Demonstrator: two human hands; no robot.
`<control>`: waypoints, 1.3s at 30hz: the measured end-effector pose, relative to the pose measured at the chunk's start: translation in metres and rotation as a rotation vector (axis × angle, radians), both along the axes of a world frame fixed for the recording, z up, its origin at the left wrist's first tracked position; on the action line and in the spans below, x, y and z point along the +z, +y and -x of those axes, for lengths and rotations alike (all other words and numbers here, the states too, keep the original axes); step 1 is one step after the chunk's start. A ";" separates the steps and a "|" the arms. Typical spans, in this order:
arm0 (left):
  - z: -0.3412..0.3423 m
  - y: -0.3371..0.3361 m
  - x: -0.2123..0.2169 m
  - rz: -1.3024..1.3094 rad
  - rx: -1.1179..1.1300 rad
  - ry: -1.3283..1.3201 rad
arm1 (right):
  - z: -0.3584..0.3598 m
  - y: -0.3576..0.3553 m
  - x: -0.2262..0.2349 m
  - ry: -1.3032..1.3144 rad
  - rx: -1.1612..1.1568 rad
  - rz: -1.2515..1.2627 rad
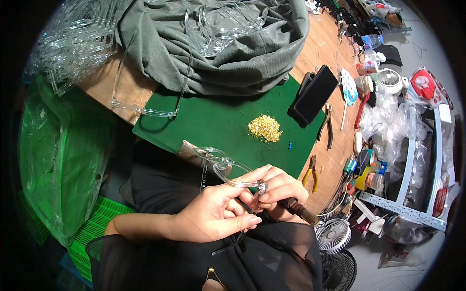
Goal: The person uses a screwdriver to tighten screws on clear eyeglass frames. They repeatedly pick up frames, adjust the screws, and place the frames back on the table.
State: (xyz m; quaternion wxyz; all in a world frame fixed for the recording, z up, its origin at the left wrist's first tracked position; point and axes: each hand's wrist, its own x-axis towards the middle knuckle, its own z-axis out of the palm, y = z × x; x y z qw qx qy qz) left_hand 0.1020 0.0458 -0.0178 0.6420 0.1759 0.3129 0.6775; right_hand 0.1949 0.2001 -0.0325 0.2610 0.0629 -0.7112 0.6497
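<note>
Close in front of me, my left hand [208, 213] grips a clear plastic eyeglass frame [230, 182], its rims pointing to the upper left. My right hand [284, 191] is closed beside it, fingertips at the frame's hinge corner. A dark, rod-shaped tool [303, 212] sticks out of the right hand to the lower right; its tip is hidden by the fingers. Beyond the hands, a heap of tiny gold-coloured parts, apparently screws [264, 128], lies on a green mat [213, 114]. Another clear eyeglass frame [145, 112] rests at the mat's left edge.
A grey cloth [160, 53] at the back holds several clear frames; more are piled at far left [77, 43]. Right of the screws are a black phone [315, 94], pliers [326, 126] and yellow-handled cutters [311, 174]. A green crate [63, 145] stands left, a white fan [334, 236] right.
</note>
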 end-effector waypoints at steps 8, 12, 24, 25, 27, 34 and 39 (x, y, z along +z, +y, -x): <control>0.001 0.000 -0.002 -0.035 -0.035 -0.062 | -0.004 -0.001 0.004 -0.036 0.013 -0.014; 0.005 -0.002 0.004 0.010 -0.042 -0.021 | -0.006 0.000 0.010 -0.040 -0.044 -0.102; 0.006 -0.005 -0.004 0.025 -0.025 0.042 | -0.024 0.016 0.045 -0.794 0.203 -0.640; 0.006 -0.005 -0.003 0.027 -0.024 0.051 | -0.022 0.016 0.047 -0.781 0.210 -0.652; 0.004 -0.005 0.000 0.063 0.001 0.033 | -0.019 0.015 0.049 -0.754 0.229 -0.677; 0.006 -0.007 -0.004 0.026 0.000 0.251 | -0.013 0.014 0.056 -0.822 0.244 -0.823; 0.008 -0.005 -0.011 0.027 -0.014 0.429 | -0.022 0.010 0.047 -0.836 0.187 -0.831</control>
